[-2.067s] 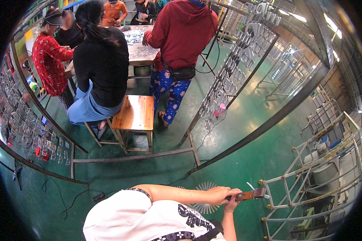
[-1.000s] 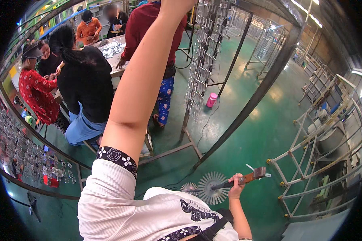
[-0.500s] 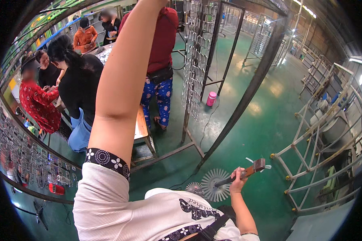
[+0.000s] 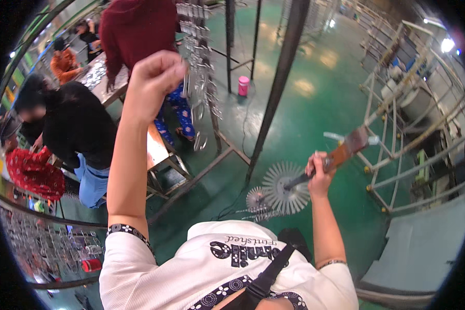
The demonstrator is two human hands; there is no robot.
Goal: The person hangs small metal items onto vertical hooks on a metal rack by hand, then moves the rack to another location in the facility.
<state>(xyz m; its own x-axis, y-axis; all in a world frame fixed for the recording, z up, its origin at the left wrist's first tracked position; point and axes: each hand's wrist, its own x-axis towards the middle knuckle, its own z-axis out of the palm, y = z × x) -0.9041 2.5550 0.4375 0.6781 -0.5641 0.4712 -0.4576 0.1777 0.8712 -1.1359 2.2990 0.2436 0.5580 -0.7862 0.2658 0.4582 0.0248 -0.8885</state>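
Note:
Raised at the centre left, my left hand (image 4: pixel 157 80) has its fingers curled together beside a hanging string of shiny metal pieces (image 4: pixel 204 67). Whether one of those pieces is between the fingertips I cannot make out. My right hand (image 4: pixel 320 170) is wrapped round the dark shaft of a pole (image 4: pixel 338 155) with a rusty brown, flat top end. Whitish strips stick out on both sides of that end. Further down the pole is a round metal disc with radial fins (image 4: pixel 284 188). A smaller finned disc (image 4: pixel 256 199) and thin metal rods are beside it, low down.
A dark metal frame post (image 4: pixel 276 88) slants close in front of me. Co-workers stand at a table (image 4: pixel 95 77) on the left; one in dark red (image 4: pixel 139 31) is just beyond my left hand. A pink container (image 4: pixel 243 86) stands on the green floor. Wheeled racks (image 4: pixel 392 139) line the right.
My left arm has come down from above the view, so the hand now shows. My right hand has risen with the pole. The whole view has shifted.

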